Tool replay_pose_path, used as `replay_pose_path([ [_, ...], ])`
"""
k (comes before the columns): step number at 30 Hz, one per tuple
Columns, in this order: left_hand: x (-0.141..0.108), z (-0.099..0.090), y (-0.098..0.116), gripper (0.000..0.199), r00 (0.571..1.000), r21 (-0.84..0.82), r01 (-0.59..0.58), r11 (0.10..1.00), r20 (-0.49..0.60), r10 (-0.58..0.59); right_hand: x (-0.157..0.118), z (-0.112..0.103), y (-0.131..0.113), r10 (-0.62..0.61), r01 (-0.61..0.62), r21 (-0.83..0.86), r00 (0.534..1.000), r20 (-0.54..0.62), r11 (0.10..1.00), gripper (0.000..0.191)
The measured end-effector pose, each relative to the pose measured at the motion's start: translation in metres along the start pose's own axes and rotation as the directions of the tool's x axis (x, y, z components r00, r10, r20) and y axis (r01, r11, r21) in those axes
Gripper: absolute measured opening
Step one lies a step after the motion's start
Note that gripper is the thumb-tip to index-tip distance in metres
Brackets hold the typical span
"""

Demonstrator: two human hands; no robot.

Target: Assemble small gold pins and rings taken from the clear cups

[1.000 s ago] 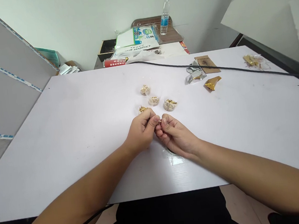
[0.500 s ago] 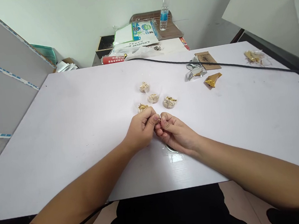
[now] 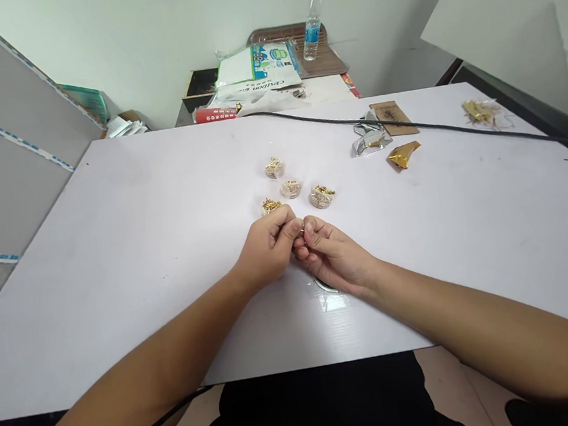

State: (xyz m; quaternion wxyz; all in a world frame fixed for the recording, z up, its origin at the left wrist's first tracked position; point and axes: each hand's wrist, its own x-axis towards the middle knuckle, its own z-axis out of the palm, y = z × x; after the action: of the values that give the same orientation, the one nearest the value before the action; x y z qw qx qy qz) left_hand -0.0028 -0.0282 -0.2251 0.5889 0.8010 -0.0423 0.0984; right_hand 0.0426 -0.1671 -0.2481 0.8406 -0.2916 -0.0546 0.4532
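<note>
Change: both hands are held a little farther up the table than a second ago, fingertips kept together; the four cups lie as before.
Left hand (image 3: 267,248): curled, thumb and forefinger pinched shut at the meeting point of the two hands.
Right hand (image 3: 332,254): curled likewise, its fingertips pressed against those of the left.
Gold piece (image 3: 302,225): only a tiny glint is seen between the fingertips; which hand grips it cannot be told, and its long axis and heading are too small to be read.
Place: the glint is held just above the table (image 3: 140,240), just in front of the cups.
Cups: four small clear cups of gold parts are set in a cluster, the near-left cup (image 3: 270,205) just beyond the left knuckles, the right cup (image 3: 322,196) near it.
Clear lid (image 3: 325,285): partly hidden under the right wrist.
Cable (image 3: 431,125): laid across the far side of the table.
Gold wrapper (image 3: 403,154): lying near the cable, well apart from the hands.
</note>
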Motion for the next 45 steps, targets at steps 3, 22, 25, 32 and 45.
replay_pose_path([
  [3, -0.0009, 0.0018, -0.0009, 0.031, 0.999, -0.048, 0.038, 0.998, -0.004, -0.039, 0.0008, 0.0005, 0.0017, -0.022, 0.022, 0.012, 1.0, 0.003, 1.0, 0.038],
  [22, -0.0012, 0.0029, -0.0073, 0.032, 1.0, -0.029, -0.006, 1.0, -0.016, 0.005, 0.0024, 0.0015, -0.0005, 0.004, -0.004, -0.025, 1.0, 0.004, 1.0, 0.042],
  [25, -0.0016, 0.0033, -0.0075, 0.031, 0.998, 0.011, -0.03, 0.999, -0.048, 0.031, 0.0029, 0.0011, -0.0003, 0.023, -0.024, -0.032, 1.0, -0.012, 0.999, 0.041],
  [32, -0.0027, 0.0022, -0.0079, 0.032, 0.996, 0.04, -0.044, 0.998, -0.07, 0.046, 0.0036, 0.0014, -0.0008, 0.032, -0.032, -0.055, 0.999, -0.008, 0.998, 0.042],
  [45, -0.0011, 0.0045, -0.0002, 0.041, 0.999, -0.342, 0.037, 0.939, 0.018, -0.033, 0.0002, 0.0033, -0.0033, -0.274, 0.268, -0.44, 0.96, 0.052, 0.857, 0.039],
])
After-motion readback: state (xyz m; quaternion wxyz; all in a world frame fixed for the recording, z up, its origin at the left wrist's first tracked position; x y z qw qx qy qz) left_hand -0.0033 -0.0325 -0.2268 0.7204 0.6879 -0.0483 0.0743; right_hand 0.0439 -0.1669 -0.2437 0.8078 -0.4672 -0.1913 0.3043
